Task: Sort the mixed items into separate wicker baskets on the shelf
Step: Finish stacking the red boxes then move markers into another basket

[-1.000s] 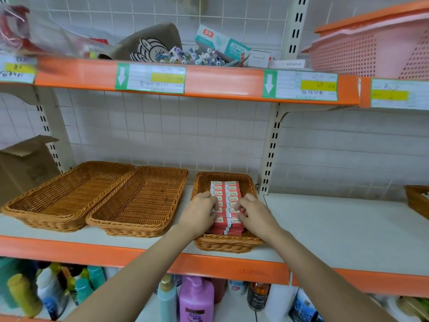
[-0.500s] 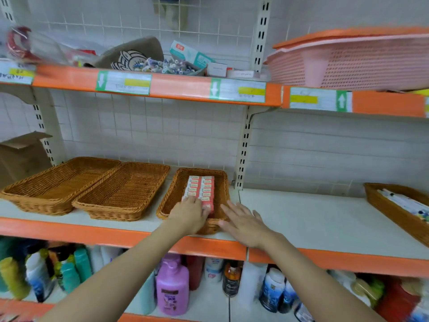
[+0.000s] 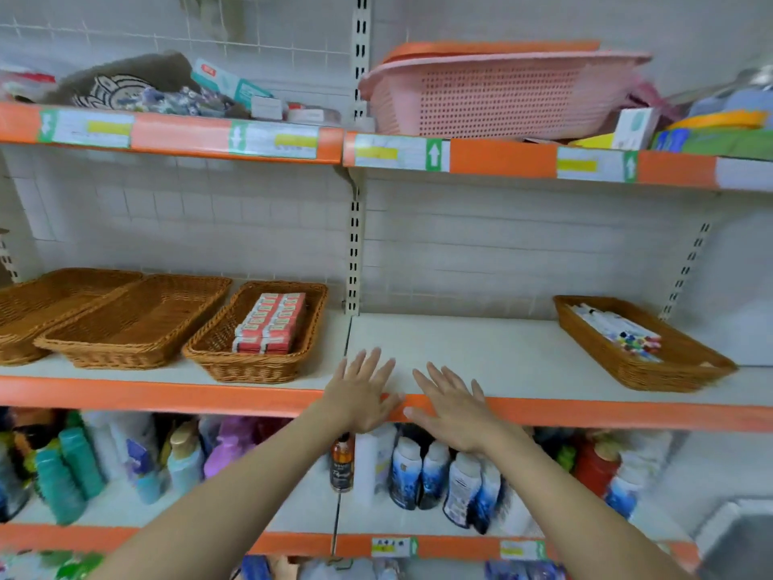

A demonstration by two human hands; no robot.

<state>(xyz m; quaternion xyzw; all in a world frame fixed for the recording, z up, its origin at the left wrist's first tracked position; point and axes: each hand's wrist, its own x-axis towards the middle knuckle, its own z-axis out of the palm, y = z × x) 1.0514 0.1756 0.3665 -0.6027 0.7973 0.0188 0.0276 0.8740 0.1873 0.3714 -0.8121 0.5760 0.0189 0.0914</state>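
Nearest us, our left hand [image 3: 360, 391] and right hand [image 3: 451, 408] hover side by side over the orange front edge of the shelf [image 3: 460, 349], fingers spread flat and straight, holding nothing. Whether the palms touch the edge we cannot tell.

Just left of our hands sits a basket [image 3: 251, 362] with red boxes [image 3: 270, 324] packed in neat rows, stacked more than one layer deep. These look like light, stiff card cartons; we judge they would slide against each other easily, so a block of them is best squeezed from both long sides, or a single box pinched at its ends. The stack fills only part of the basket.

Further left, a middle basket [image 3: 134, 324] and a left basket [image 3: 50, 303] lie touching rim to rim, both with nothing visible inside. The wicker looks rigid and light enough to drag by the rim.

Well off to the right stands a pen basket [image 3: 640, 349] holding slim white items with coloured tips, probably pens or markers; they would roll, so we would gather them in a bunch.

Farthest, on the upper shelf, a loose jumble [image 3: 167, 94] of small items lies left of a pink crate [image 3: 493, 94]. That heap looks like the mix left to sort.
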